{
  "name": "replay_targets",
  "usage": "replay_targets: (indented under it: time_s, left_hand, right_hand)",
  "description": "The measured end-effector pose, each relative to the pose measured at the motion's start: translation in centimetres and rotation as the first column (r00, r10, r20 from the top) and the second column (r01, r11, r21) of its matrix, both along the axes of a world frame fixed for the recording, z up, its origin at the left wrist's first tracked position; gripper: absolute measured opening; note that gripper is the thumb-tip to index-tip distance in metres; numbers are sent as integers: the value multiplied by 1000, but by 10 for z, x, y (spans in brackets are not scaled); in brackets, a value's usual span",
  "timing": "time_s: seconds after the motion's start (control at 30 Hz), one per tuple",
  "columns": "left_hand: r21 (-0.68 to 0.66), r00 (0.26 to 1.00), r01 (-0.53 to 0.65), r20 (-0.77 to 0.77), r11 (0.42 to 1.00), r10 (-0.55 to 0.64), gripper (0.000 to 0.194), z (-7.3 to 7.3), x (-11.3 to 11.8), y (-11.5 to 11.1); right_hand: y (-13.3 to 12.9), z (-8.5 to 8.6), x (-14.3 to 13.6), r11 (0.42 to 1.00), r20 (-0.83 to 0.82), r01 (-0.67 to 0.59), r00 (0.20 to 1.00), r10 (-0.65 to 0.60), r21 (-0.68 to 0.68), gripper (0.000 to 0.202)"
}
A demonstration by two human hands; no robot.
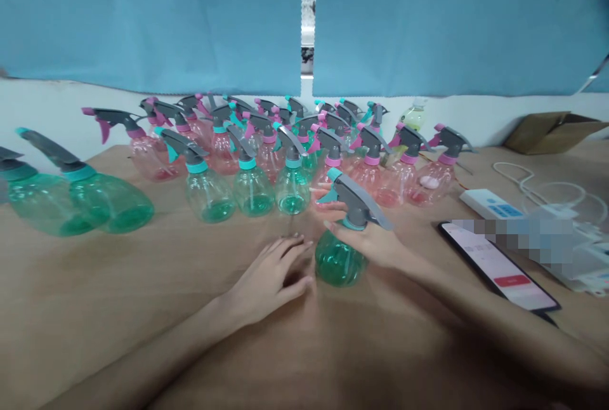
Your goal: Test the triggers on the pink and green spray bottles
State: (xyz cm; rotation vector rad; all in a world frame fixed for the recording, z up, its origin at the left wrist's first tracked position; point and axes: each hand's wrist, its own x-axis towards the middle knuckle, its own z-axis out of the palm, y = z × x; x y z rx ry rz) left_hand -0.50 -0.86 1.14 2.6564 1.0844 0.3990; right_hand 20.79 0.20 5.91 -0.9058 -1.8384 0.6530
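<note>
A green spray bottle (340, 261) with a grey trigger head and turquoise collar stands upright before me on the table. My right hand (368, 242) is closed round it just under the head, its fingers pointing left past the neck. Just left of the bottle, my left hand (273, 277) rests low over the tabletop, fingers loosely spread and holding nothing. Behind the hands stand a clear green spray bottle (292, 191), another green spray bottle (254, 194) and several pink spray bottles (431, 178) with magenta collars.
Two green spray bottles (111, 204) lean in view at the far left of the wooden table (200, 359). At right lie a phone (499, 270), a white power strip (495, 204) and a looped cable (523, 172). An open cardboard box (547, 134) sits behind, beneath blue curtains (442, 23).
</note>
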Motion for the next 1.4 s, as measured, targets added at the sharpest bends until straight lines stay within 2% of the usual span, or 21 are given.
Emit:
replay_targets:
  time_s: [0.07,0.2,0.37,0.5,0.67,0.8,0.87,0.93,0.97,1.03,1.1,1.17,1.27,1.4]
  left_hand:
    - [-44,997,-28,76,999,32,54,2,1,-4]
    - [-82,984,-37,170,996,51,63,6,-5,-12]
    - [-82,961,-108,247,991,125,64,15,-31,-25]
    - [5,917,-251,321,968,236,61,26,-61,-41]
    - [204,864,-468,309,860,397,50,35,-111,-53]
    - [315,867,-493,256,811,428,44,40,-154,-51]
    - [332,860,-510,232,794,455,44,42,-172,-45]
    - [356,844,-536,248,765,476,50,43,-187,-35]
    - [372,836,-548,257,749,484,52,44,-194,-29]
    - [440,832,-551,217,709,511,52,46,-203,-17]
    - [480,829,-537,151,693,538,50,50,-207,-5]
    - [487,827,-524,96,698,554,48,54,-207,7]
    - [482,821,-522,60,704,568,48,59,-204,21]
    - [474,806,-539,50,697,590,50,63,-199,34]
  right_hand:
    - [1,-3,-4,1000,-5,3,1000,-3,22,47]
    - [1,-6,-22,1000,38,28,999,-28,9,44]
    - [0,-4,-64,999,33,50,998,-50,4,51]
    - [-1,-4,-114,999,-4,-1,1000,1,53,54]
    - [6,0,-184,982,16,-37,999,35,185,44]
    - [19,11,-220,943,75,-142,989,125,302,66]
    - [25,17,-224,936,140,-183,979,147,299,81]
    - [30,22,-217,946,203,-168,973,113,277,81]
    - [33,24,-211,953,216,-137,973,78,271,72]
    - [38,28,-197,949,170,4,984,-60,315,47]
    - [44,31,-183,912,126,162,966,-224,376,31]
    - [49,31,-172,874,136,254,932,-335,415,24]
    - [56,26,-165,854,163,330,892,-421,402,32]
    - [64,19,-165,904,178,328,907,-382,273,58]
